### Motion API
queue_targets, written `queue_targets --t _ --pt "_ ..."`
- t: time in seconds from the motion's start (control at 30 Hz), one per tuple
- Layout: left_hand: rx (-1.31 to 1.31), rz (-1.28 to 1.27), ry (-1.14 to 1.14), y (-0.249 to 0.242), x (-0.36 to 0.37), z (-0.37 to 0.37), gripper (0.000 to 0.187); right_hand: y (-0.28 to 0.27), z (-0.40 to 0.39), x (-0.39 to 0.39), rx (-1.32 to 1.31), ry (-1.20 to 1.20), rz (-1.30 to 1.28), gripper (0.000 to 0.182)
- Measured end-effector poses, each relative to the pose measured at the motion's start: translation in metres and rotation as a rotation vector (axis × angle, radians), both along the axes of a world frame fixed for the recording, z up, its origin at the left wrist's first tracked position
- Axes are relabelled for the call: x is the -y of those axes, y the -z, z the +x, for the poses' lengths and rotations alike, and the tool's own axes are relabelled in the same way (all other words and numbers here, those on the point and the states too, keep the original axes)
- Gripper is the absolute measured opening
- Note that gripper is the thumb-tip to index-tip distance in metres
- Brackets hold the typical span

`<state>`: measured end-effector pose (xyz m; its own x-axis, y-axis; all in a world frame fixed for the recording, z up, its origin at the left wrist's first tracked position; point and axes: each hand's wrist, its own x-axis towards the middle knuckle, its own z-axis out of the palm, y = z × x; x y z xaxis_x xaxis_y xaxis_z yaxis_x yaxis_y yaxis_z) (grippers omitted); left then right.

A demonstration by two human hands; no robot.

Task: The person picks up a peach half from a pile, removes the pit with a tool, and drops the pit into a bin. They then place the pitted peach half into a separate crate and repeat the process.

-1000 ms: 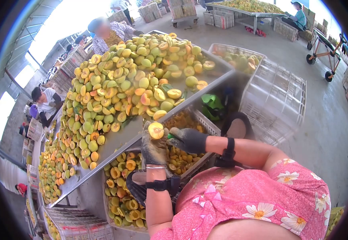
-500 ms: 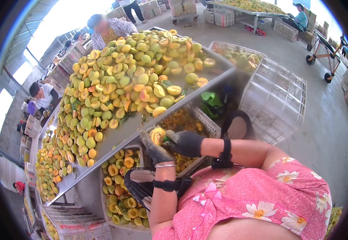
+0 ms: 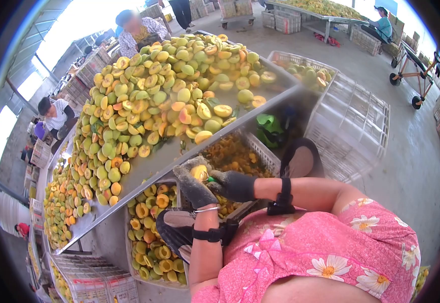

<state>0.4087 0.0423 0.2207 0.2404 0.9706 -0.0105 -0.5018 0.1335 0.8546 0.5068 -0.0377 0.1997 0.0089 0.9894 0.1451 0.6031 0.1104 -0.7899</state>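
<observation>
My left hand (image 3: 193, 186), in a dusty dark glove, is closed around a yellow peach half (image 3: 199, 172) with its cut side up. My right hand (image 3: 232, 185), gloved in dark grey, is shut on a small green-handled tool (image 3: 210, 179). The tool's end is at the fruit; its working part is too small to make out. Both hands are above a crate (image 3: 268, 156) holding orange-brown scraps. To the left, another crate (image 3: 130, 230) holds hollowed fruit halves. Past my hands, the sloping metal table (image 3: 152, 164) bears a large pile of halved peaches (image 3: 144, 101).
The table's raised metal edge runs close beyond my hands. A white crate (image 3: 349, 126) lies to the right, by a green bag (image 3: 269, 130). A person (image 3: 138, 33) sits across the pile, and another (image 3: 56, 116) is farther left. A wheeled cart (image 3: 413, 70) stands at far right.
The peach half has turned in my left hand, and its round cut face is less visible. My right hand has shifted slightly, showing more of the green handle. The view has moved a little.
</observation>
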Motion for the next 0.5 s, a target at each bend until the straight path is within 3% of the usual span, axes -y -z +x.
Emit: queue_targets --t 0.07,0.17,0.27,0.3,0.33,0.37,0.47,0.5 --pt "-0.074 0.092 -0.037 -0.02 0.013 0.002 0.06 -0.003 0.0 0.0 -0.062 -0.003 0.032 0.035" --pt "0.039 -0.165 0.238 -0.016 -0.006 -0.007 0.057 -0.005 0.002 0.0 -0.101 -0.033 0.032 0.037" --pt "-0.249 0.261 0.239 0.004 -0.017 -0.016 0.052 -0.047 0.005 0.013 -0.482 -0.042 -0.476 0.038" --pt "-0.372 0.44 0.198 0.012 -0.02 -0.019 0.05 -0.045 0.006 0.016 -0.711 -0.08 -0.54 0.037" --pt "-0.313 0.583 0.351 0.009 -0.025 -0.023 0.045 -0.042 0.008 0.019 -0.938 -0.124 -0.603 0.036" --pt "-0.278 0.513 0.321 0.006 -0.025 -0.025 0.045 -0.04 0.006 0.019 -1.164 -0.184 -0.674 0.035" --pt "-0.182 0.307 0.176 -0.003 -0.023 -0.014 0.046 -0.043 -0.009 0.023 -1.506 -0.112 -0.687 0.034" --pt "-0.142 0.243 0.132 -0.008 -0.025 -0.01 0.046 -0.036 -0.006 0.02 -1.599 -0.244 -0.717 0.035"
